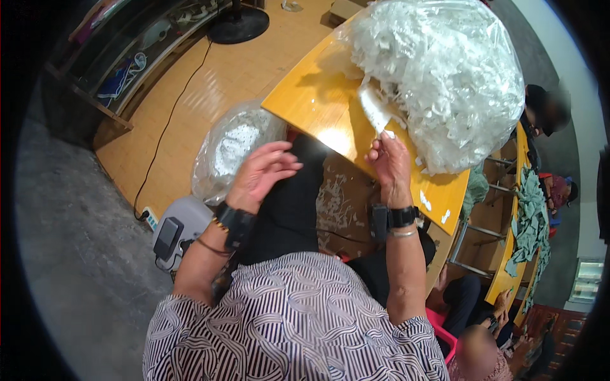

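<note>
Beside the clear bag (445, 82), your right hand (390, 159) seems to pinch a white strip (373, 111); grip lightly to avoid tearing, your empty left hand (264, 171) loosely spread

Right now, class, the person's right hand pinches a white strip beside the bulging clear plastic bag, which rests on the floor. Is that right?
Not quite: the resting place is wrong. The head view shows the bulging clear plastic bag on the yellow tabletop. The right hand does pinch a white strip beside it.
</note>
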`<control>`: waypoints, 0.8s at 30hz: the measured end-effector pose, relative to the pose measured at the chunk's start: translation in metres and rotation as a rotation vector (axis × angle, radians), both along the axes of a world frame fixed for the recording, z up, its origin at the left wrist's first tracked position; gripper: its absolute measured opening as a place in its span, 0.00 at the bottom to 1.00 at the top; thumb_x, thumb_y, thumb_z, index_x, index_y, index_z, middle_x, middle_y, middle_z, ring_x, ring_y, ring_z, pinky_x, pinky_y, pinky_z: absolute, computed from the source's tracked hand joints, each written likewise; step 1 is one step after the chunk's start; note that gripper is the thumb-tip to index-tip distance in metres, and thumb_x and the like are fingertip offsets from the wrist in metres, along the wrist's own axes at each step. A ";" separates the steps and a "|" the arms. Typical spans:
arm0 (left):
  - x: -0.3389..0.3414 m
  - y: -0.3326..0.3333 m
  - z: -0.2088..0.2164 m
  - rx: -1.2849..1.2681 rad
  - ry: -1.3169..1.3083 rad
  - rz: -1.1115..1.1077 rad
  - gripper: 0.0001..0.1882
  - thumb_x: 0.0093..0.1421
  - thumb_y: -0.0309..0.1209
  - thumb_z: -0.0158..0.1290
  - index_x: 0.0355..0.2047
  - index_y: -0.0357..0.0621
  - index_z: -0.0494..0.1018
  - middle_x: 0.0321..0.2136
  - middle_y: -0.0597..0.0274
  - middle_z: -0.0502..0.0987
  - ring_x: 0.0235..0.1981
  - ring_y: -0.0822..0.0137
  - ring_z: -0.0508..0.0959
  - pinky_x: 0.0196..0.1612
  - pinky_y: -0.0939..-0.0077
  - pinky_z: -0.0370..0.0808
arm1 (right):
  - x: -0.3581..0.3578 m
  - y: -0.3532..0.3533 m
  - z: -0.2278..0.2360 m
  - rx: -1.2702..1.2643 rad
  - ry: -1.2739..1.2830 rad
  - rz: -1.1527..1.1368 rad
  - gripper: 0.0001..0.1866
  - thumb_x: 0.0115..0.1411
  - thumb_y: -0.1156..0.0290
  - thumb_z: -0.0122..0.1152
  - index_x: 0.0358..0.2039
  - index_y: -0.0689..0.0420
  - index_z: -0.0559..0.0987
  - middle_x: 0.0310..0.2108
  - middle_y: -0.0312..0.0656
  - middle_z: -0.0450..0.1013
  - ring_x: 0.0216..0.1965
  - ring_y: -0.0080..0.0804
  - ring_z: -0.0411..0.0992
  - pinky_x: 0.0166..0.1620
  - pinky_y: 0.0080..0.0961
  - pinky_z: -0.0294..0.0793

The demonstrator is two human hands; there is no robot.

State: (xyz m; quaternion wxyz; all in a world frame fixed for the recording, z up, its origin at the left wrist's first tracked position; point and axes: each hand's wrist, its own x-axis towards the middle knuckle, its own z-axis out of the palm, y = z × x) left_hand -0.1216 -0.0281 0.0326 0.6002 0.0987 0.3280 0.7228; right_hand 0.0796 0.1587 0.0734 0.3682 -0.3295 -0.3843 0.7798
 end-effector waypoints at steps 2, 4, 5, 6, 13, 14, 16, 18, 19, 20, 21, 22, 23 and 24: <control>0.033 0.019 0.012 0.002 -0.033 -0.129 0.15 0.56 0.29 0.48 0.44 0.37 0.66 0.29 0.54 0.75 0.35 0.59 0.77 0.38 0.70 0.75 | 0.015 -0.027 0.004 -0.043 -0.034 0.011 0.05 0.56 0.69 0.53 0.29 0.56 0.72 0.20 0.36 0.68 0.17 0.24 0.66 0.24 0.25 0.70; 0.070 0.033 0.008 -0.035 -0.074 -0.268 0.15 0.57 0.32 0.49 0.43 0.38 0.67 0.31 0.54 0.75 0.34 0.59 0.76 0.37 0.69 0.74 | 0.032 -0.047 0.000 0.024 -0.094 0.021 0.05 0.54 0.72 0.56 0.31 0.59 0.73 0.22 0.37 0.70 0.17 0.23 0.67 0.22 0.21 0.69; 0.085 0.038 -0.002 -0.055 -0.180 -0.352 0.16 0.56 0.35 0.49 0.42 0.39 0.67 0.32 0.53 0.75 0.34 0.58 0.76 0.37 0.67 0.73 | 0.041 -0.053 -0.001 0.048 -0.115 0.017 0.06 0.54 0.73 0.56 0.32 0.60 0.74 0.23 0.36 0.70 0.19 0.21 0.67 0.24 0.17 0.68; 0.097 0.042 -0.016 -0.069 -0.283 -0.427 0.17 0.56 0.37 0.50 0.42 0.39 0.67 0.32 0.53 0.74 0.33 0.57 0.76 0.38 0.66 0.73 | 0.049 -0.057 -0.003 0.031 -0.118 0.016 0.06 0.54 0.73 0.56 0.32 0.60 0.74 0.23 0.36 0.70 0.19 0.21 0.67 0.24 0.17 0.68; 0.112 0.045 -0.025 -0.048 -0.393 -0.344 0.26 0.54 0.48 0.51 0.43 0.40 0.64 0.40 0.47 0.70 0.42 0.50 0.71 0.44 0.58 0.69 | 0.087 -0.073 -0.010 0.720 -0.514 0.026 0.06 0.49 0.75 0.58 0.28 0.64 0.75 0.30 0.36 0.69 0.28 0.21 0.68 0.30 0.18 0.68; 0.113 0.047 -0.019 -0.022 -0.417 -0.354 0.24 0.53 0.48 0.52 0.41 0.42 0.65 0.38 0.49 0.71 0.39 0.52 0.73 0.42 0.58 0.69 | 0.083 -0.079 -0.002 0.828 -0.559 0.031 0.07 0.47 0.75 0.59 0.27 0.63 0.74 0.32 0.38 0.69 0.30 0.25 0.69 0.32 0.20 0.68; 0.119 0.052 -0.018 -0.051 -0.404 -0.328 0.22 0.53 0.47 0.52 0.39 0.42 0.66 0.36 0.50 0.72 0.40 0.53 0.72 0.43 0.58 0.68 | 0.080 -0.089 0.002 0.934 -0.599 0.037 0.07 0.45 0.75 0.60 0.26 0.63 0.74 0.33 0.40 0.69 0.32 0.29 0.69 0.34 0.22 0.69; 0.122 0.058 -0.023 -0.079 -0.383 -0.271 0.19 0.54 0.44 0.52 0.37 0.43 0.67 0.34 0.51 0.73 0.39 0.53 0.73 0.43 0.57 0.68 | 0.081 -0.096 0.000 1.177 -0.695 0.147 0.08 0.44 0.78 0.60 0.28 0.62 0.74 0.35 0.42 0.68 0.33 0.30 0.69 0.36 0.20 0.68; 0.121 0.060 -0.026 -0.122 -0.465 -0.266 0.15 0.54 0.39 0.52 0.35 0.42 0.68 0.33 0.52 0.74 0.37 0.55 0.74 0.42 0.58 0.70 | 0.080 -0.100 -0.002 1.239 -0.712 0.177 0.08 0.43 0.78 0.61 0.27 0.61 0.74 0.35 0.43 0.68 0.35 0.35 0.69 0.37 0.22 0.68; 0.123 0.062 -0.033 -0.129 -0.465 -0.271 0.15 0.54 0.39 0.52 0.35 0.42 0.68 0.33 0.52 0.74 0.37 0.55 0.74 0.42 0.58 0.70 | 0.078 -0.106 -0.001 1.315 -0.732 0.189 0.09 0.41 0.78 0.61 0.26 0.61 0.73 0.35 0.44 0.69 0.36 0.39 0.69 0.38 0.26 0.69; 0.125 0.064 -0.039 -0.138 -0.469 -0.234 0.13 0.54 0.36 0.52 0.35 0.40 0.68 0.33 0.52 0.74 0.36 0.55 0.74 0.42 0.58 0.71 | 0.076 -0.111 -0.001 1.339 -0.714 0.218 0.09 0.40 0.78 0.61 0.25 0.60 0.73 0.35 0.43 0.69 0.35 0.40 0.68 0.37 0.27 0.69; 0.126 0.066 -0.046 -0.149 -0.472 -0.196 0.11 0.54 0.33 0.52 0.34 0.39 0.69 0.33 0.52 0.74 0.36 0.56 0.74 0.41 0.58 0.71 | 0.073 -0.115 -0.002 1.362 -0.695 0.246 0.09 0.40 0.78 0.61 0.24 0.60 0.73 0.35 0.42 0.70 0.35 0.41 0.68 0.37 0.29 0.68; 0.123 0.064 -0.049 -0.211 -0.576 -0.275 0.09 0.54 0.29 0.51 0.34 0.36 0.69 0.33 0.52 0.73 0.35 0.56 0.74 0.42 0.58 0.72 | 0.072 -0.117 -0.005 1.347 -0.701 0.239 0.09 0.40 0.78 0.61 0.24 0.60 0.73 0.35 0.42 0.70 0.35 0.41 0.68 0.37 0.29 0.68; 0.125 0.063 -0.051 -0.225 -0.576 -0.283 0.09 0.54 0.29 0.51 0.34 0.36 0.69 0.33 0.52 0.73 0.35 0.56 0.74 0.42 0.58 0.72 | 0.070 -0.117 -0.008 1.411 -0.710 0.301 0.09 0.39 0.77 0.61 0.24 0.59 0.73 0.34 0.41 0.69 0.34 0.40 0.67 0.36 0.29 0.68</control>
